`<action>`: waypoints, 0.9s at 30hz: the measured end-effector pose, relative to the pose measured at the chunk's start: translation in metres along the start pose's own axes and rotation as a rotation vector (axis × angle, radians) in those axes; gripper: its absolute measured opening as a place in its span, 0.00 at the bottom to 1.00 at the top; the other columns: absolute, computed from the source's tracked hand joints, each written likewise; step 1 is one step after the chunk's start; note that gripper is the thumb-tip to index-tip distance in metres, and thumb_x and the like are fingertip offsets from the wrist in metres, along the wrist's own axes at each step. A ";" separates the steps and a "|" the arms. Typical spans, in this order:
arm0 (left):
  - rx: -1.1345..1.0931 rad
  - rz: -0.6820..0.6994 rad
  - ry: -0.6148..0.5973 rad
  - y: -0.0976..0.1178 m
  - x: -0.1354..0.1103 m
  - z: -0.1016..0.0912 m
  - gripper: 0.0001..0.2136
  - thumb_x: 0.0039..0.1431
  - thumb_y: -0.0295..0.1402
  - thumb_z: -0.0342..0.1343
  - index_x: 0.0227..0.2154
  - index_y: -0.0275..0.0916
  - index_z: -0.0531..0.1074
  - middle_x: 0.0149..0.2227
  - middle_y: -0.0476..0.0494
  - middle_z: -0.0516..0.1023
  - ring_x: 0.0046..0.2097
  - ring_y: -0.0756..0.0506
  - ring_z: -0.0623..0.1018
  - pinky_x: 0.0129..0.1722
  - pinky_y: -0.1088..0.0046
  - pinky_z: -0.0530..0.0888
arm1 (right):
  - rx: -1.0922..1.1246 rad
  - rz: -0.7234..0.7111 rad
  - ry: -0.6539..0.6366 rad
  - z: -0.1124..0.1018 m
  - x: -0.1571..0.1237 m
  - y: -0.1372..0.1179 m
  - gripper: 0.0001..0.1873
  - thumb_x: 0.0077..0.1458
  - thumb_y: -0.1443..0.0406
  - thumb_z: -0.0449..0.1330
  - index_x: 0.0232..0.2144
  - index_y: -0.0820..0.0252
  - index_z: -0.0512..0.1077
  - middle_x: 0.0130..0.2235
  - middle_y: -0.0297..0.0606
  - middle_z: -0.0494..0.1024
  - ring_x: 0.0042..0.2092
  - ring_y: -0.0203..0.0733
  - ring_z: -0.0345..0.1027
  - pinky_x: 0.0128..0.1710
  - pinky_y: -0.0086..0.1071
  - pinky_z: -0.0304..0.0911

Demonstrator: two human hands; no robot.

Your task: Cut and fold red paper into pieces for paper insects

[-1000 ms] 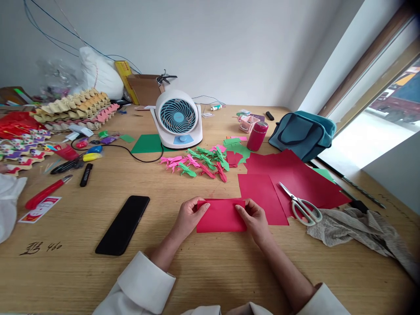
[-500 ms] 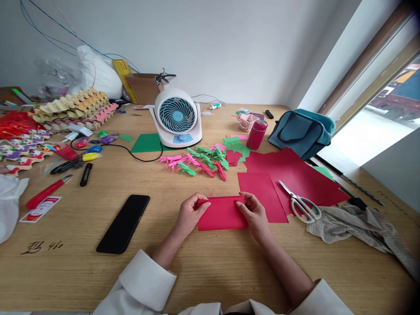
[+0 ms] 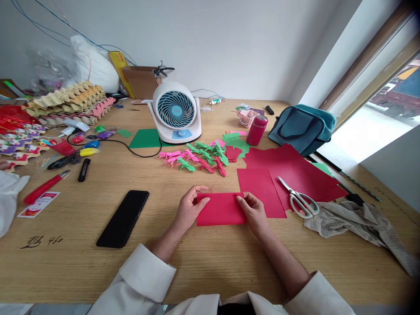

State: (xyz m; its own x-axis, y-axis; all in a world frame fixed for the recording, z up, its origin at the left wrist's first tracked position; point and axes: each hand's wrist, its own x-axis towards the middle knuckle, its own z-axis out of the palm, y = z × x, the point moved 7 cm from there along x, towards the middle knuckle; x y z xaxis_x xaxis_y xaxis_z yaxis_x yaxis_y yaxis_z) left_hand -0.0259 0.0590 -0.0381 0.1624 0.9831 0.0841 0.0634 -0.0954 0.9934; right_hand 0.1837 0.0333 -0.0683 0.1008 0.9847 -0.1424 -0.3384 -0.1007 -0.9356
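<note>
A deep red rectangular piece of paper (image 3: 220, 212) is held by its upper corners above or on the near middle of the light brown wooden counter (image 3: 210, 271); whether its lower edge touches the wood is hard to tell. The left hand (image 3: 189, 209) is partly closed at the upper left corner, its thumb lying on the near face and a finger stretched out just beyond the top edge. The right hand (image 3: 256, 213) is more tightly curled, pinching the upper right corner with the thumb in front and the fingers bent behind. Just to the right lies a flat red paper sheet (image 3: 259, 188), beside wider overlapping red sheets (image 3: 295, 164) on which a pair of white-handled metal scissors (image 3: 303, 204) partly rests, the handles close to a crumpled grey patterned cloth (image 3: 334, 221). Beyond the hands is a loose cluster of folded green, pink and red paper figures (image 3: 206, 157), with a white tabletop fan with a blue grille (image 3: 177, 109) behind it and a shiny red cylindrical flask (image 3: 257, 131) standing upright to the right. A black smartphone (image 3: 123, 218) lies left of the hands, well apart from the paper.
</note>
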 end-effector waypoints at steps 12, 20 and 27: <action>0.091 0.013 -0.025 0.006 -0.001 0.000 0.14 0.57 0.34 0.57 0.45 0.37 0.70 0.37 0.44 0.79 0.35 0.48 0.77 0.34 0.75 0.71 | -0.029 -0.017 0.020 0.003 -0.002 -0.007 0.20 0.43 0.51 0.71 0.23 0.57 0.69 0.25 0.29 0.73 0.26 0.34 0.61 0.27 0.28 0.59; 0.149 -0.023 -0.079 -0.001 0.000 0.000 0.11 0.55 0.36 0.59 0.39 0.36 0.74 0.33 0.45 0.79 0.32 0.48 0.75 0.31 0.76 0.69 | -0.091 -0.053 0.016 0.003 -0.004 -0.012 0.21 0.43 0.49 0.70 0.23 0.57 0.68 0.24 0.30 0.71 0.26 0.35 0.59 0.27 0.29 0.58; 0.181 -0.009 -0.183 -0.004 -0.001 0.005 0.10 0.56 0.39 0.57 0.28 0.36 0.72 0.27 0.50 0.73 0.28 0.51 0.69 0.28 0.78 0.65 | -0.189 -0.087 -0.030 0.002 -0.004 -0.018 0.21 0.44 0.48 0.69 0.24 0.57 0.69 0.25 0.32 0.72 0.26 0.37 0.60 0.26 0.30 0.58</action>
State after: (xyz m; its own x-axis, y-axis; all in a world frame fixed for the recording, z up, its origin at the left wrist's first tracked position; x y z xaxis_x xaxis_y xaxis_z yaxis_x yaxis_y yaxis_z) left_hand -0.0209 0.0577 -0.0428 0.3353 0.9411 0.0436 0.2382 -0.1294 0.9626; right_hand 0.1871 0.0318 -0.0501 0.0932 0.9943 -0.0513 -0.1480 -0.0371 -0.9883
